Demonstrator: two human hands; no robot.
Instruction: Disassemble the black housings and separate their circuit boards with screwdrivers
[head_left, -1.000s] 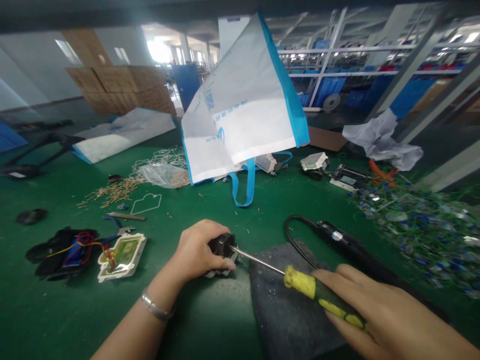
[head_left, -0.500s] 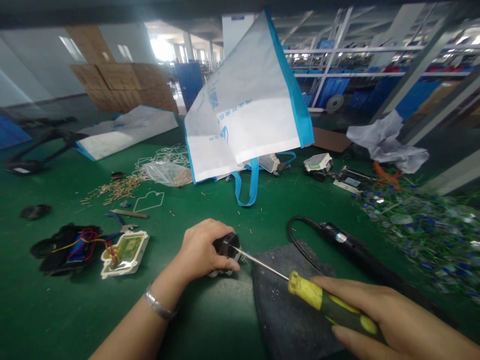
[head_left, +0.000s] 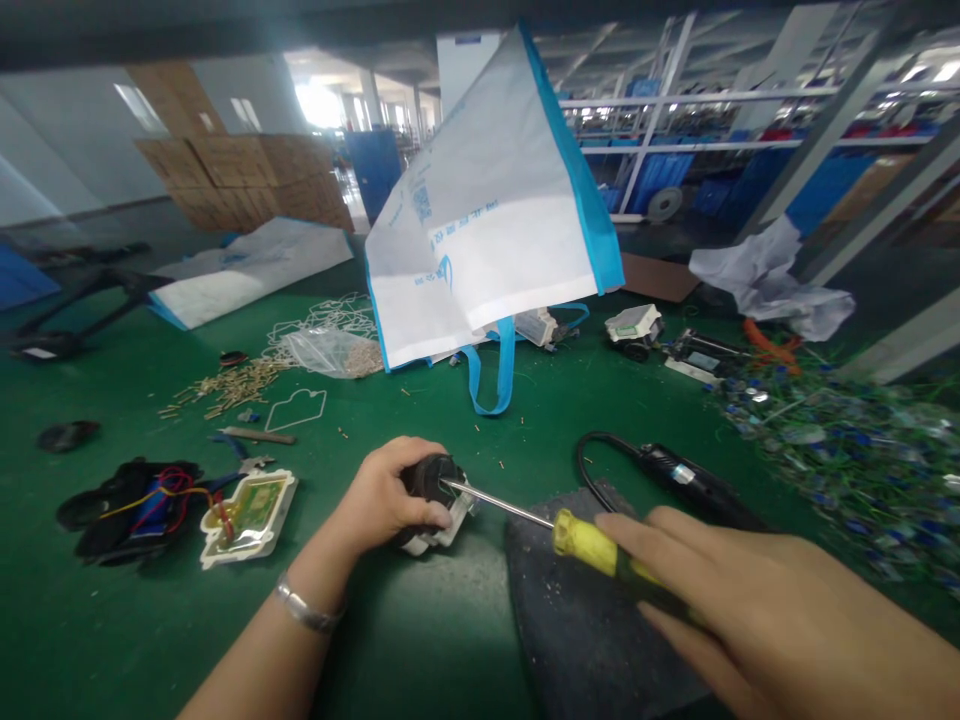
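Note:
My left hand [head_left: 384, 493] grips a small black and white device [head_left: 433, 497] pressed onto the green table [head_left: 135, 620]. My right hand [head_left: 757, 610] holds a screwdriver [head_left: 592, 546] with a yellow and dark green handle. Its metal shaft [head_left: 499, 504] runs left, and the tip touches the top of the device. The device sits at the left edge of a dark grey pad [head_left: 585, 620]. A metal bracelet [head_left: 304, 610] is on my left wrist.
A black corded tool [head_left: 679, 478] lies behind the pad. To the left lie an opened white casing with a circuit board [head_left: 250, 506], black parts with red wires [head_left: 135, 500], and brass pins [head_left: 225, 385]. A white and blue bag [head_left: 487, 210] stands behind. Blue-green scraps [head_left: 847, 450] are piled at right.
My right hand has slid forward along the screwdriver handle, covering more of it. The device has tilted slightly under my left hand, and the screwdriver tip stays on it.

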